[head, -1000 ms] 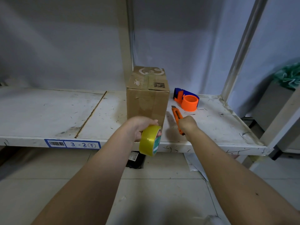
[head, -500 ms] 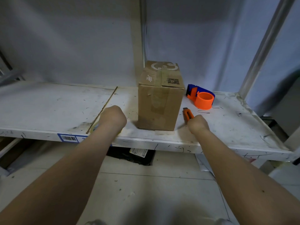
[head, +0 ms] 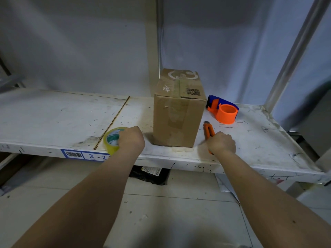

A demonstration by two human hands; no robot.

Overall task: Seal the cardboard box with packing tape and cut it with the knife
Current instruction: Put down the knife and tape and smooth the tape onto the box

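head view: the cardboard box stands upright on the white shelf, between the two hands and a little beyond them, touching neither. a strip of tape already runs along its top seam and down the near face. the left hand is just left of the box, fingers curled over the yellow tape roll, which sits at the shelf's front edge. the right hand is just right of the box, clenched around the handle of the orange knife, its tip pointing away. an orange and blue tape dispenser lies further back, right of the box.
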